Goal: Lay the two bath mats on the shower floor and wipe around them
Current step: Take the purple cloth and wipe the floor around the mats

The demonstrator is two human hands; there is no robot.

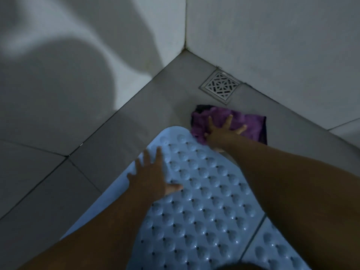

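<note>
Two bumpy, pale-blue rubber mats are lying on the grey tiles, the left hand [153, 178] pressing spread fingers flat on the big mat [196, 201], the right hand [222, 133] splaying fingers over a fuzzy purple cloth [251, 123] below a square patterned drain [219, 87], the second mat [276, 248] showing beneath its forearm.

You see a pale blue bath mat [204, 191] that looks like soft plastic or rubber, its face studded with glossy rounded bumps. The purple cloth [229, 121] looks fluffy and matt. The drain grate [220, 85] is shiny metal. The floor tiles [126, 117] look smooth, matt grey.
</note>
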